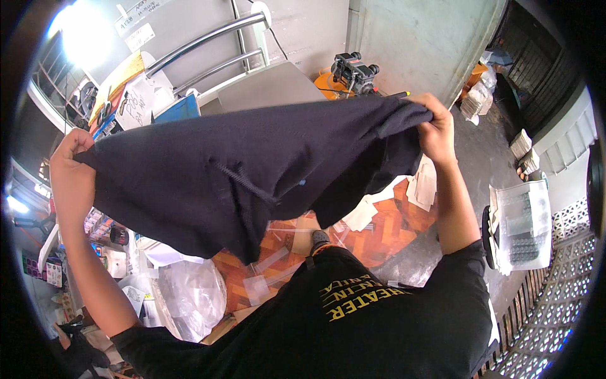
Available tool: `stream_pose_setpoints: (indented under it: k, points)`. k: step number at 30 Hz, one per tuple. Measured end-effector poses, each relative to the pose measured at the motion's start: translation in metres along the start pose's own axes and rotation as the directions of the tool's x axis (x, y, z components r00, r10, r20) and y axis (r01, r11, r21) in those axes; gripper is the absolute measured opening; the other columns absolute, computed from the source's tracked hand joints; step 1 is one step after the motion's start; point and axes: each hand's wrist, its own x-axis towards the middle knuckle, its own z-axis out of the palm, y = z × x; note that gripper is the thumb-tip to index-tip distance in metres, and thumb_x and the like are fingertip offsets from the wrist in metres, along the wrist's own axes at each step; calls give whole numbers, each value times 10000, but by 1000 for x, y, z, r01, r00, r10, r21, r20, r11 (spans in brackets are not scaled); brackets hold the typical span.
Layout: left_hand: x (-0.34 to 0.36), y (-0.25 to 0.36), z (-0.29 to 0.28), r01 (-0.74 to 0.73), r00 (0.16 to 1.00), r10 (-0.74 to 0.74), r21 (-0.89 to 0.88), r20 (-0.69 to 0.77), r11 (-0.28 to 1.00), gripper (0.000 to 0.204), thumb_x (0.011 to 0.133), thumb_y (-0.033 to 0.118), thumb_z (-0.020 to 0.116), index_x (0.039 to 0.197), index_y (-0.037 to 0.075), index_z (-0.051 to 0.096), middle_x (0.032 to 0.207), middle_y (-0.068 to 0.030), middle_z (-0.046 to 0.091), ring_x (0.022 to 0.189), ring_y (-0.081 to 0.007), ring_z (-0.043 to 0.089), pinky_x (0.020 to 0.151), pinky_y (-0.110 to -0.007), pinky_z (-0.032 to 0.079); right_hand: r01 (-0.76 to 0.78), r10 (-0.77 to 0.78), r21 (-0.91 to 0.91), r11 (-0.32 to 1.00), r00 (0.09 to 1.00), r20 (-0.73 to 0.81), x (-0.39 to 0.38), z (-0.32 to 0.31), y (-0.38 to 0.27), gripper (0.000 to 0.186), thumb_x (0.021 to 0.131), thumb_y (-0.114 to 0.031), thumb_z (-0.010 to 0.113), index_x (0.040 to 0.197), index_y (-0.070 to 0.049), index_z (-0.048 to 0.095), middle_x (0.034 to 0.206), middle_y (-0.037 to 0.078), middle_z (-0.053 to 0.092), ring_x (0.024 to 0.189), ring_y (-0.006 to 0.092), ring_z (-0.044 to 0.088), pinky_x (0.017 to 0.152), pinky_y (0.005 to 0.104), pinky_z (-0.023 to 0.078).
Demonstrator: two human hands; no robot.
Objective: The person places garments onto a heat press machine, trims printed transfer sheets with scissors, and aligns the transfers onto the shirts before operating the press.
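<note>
A dark navy or black cloth garment hangs stretched sideways in front of me, held between both hands. At its left end, my left hand is closed on an upper corner with the fingers curled over the edge. My right hand pinches the opposite upper corner, where the fabric bunches into folds. The lower edge droops unevenly, with a fold running through the middle and a small pale spot near it. Whether it is a shirt or another garment, I cannot tell.
Behind the garment are a grey flat surface and a curved metal rail. A small dark device stands on something orange. Papers lie on the wooden floor. A clear plastic bag is at lower left, a plastic-wrapped bundle at right.
</note>
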Motion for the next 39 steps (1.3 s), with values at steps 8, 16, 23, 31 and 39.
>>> stream_pose_setpoints:
  k: [8,16,23,31,39]
  points:
    - [-6,33,0,46,995,-40,-57,88,997,240,651,-129,485,796,56,534,672,60,462,630,-34,409,585,-206,310,-96,104,269,958,994,-15,-4,32,7,238,684,90,572,883,-31,626,849,9,619,868,119,577,773,289,465]
    - [-46,58,43,204,942,-82,-364,325,909,223,638,-102,574,788,58,538,680,80,438,614,-28,365,552,-203,275,26,-25,18,1000,999,-19,-1,9,-28,297,632,114,669,902,-7,636,901,99,636,864,234,634,847,364,491]
    - [-38,63,113,33,963,50,-299,264,954,291,559,-106,511,815,24,557,649,-7,403,593,-114,378,524,-283,298,-151,265,-269,951,847,460,8,55,50,282,617,-32,675,884,-26,583,795,63,576,801,196,591,755,303,480]
    - [10,23,140,180,948,-114,-205,299,962,285,552,-111,583,799,32,592,609,-5,406,580,-95,363,537,-260,301,-181,112,54,982,788,605,98,9,59,291,598,9,803,867,-43,706,879,32,698,853,136,640,823,297,487]
    - [48,62,160,-22,984,63,-238,166,971,344,515,-123,592,807,40,674,654,-27,559,517,-157,516,521,-266,392,45,7,-462,886,994,111,148,35,90,198,562,115,506,730,12,522,708,140,554,679,293,575,654,321,454]
